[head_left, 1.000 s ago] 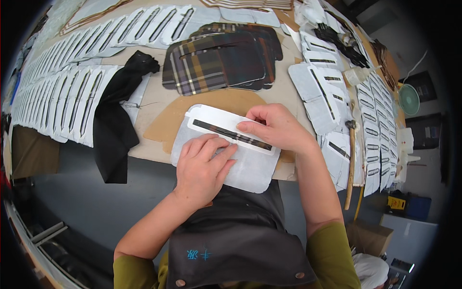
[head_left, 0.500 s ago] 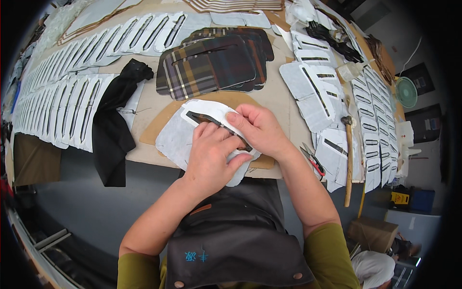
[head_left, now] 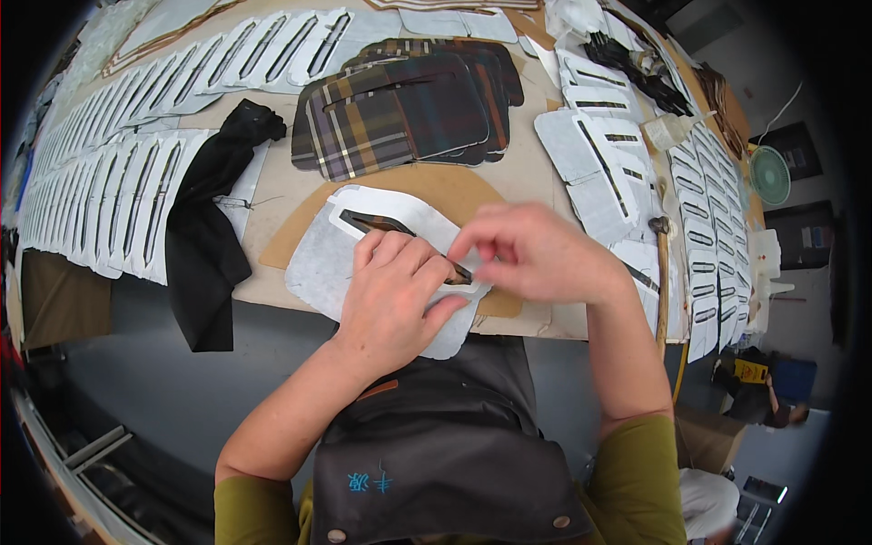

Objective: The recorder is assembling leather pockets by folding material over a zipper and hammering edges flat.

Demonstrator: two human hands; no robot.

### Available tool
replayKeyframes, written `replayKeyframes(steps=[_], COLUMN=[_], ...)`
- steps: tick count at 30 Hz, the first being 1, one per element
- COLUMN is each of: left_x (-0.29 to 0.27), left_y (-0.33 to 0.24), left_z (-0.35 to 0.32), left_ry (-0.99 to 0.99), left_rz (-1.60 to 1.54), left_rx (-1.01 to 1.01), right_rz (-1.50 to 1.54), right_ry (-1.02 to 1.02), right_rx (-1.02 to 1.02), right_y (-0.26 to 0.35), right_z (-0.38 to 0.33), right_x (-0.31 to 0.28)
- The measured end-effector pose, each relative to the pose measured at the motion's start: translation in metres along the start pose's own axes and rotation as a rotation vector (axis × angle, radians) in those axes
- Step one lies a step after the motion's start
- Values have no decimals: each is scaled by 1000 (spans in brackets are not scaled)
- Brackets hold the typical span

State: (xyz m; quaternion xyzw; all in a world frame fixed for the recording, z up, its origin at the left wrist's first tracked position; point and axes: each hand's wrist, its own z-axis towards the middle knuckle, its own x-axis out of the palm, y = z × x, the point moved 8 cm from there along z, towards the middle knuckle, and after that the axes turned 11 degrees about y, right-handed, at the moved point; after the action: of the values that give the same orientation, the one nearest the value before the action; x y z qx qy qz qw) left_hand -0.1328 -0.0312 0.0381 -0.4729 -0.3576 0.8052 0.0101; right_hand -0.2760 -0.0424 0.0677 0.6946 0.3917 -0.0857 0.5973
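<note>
A white-backed fabric panel (head_left: 313, 259) with a long dark slot framed in bright white lies near the table's front edge, over a tan rounded board (head_left: 295, 213). My left hand (head_left: 386, 291) rests on the panel, fingers together across the slot and thumb apart along its lower side. Over the slot's right end hovers my right hand (head_left: 545, 254), slightly blurred, index finger and thumb apart with nothing visible between them. Its other fingers are curled. Part of the slot is hidden under my left fingers.
Plaid panels (head_left: 400, 113) are stacked beyond the board. Rows of white slotted pieces (head_left: 104, 209) cover the left; more white pieces (head_left: 590, 177) lie right. A black cloth (head_left: 213, 227) hangs over the front edge. A wooden-handled hammer (head_left: 661, 282) lies right, near a squeeze bottle (head_left: 670, 133).
My right hand has let go of the panel's upper edge and shifted right, toward the slot's right end. My left hand stays on the panel. The red-handled snips are now hidden behind my right arm.
</note>
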Motion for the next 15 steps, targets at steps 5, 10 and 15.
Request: replayKeyframes(steps=[5,10,15], left_x=[-1,-5,1], left_y=[-5,-3,0], left_z=[-1,0,2], left_ry=[-7,-17,32], left_rz=[26,-18,-23], left_rx=[48,30,21], right_rz=[-345,-459,-315], right_ry=[420,527,447], right_rx=[-13,75,28], right_y=[7,7,-7], right_z=[6,11,3], right_x=[33,34,31])
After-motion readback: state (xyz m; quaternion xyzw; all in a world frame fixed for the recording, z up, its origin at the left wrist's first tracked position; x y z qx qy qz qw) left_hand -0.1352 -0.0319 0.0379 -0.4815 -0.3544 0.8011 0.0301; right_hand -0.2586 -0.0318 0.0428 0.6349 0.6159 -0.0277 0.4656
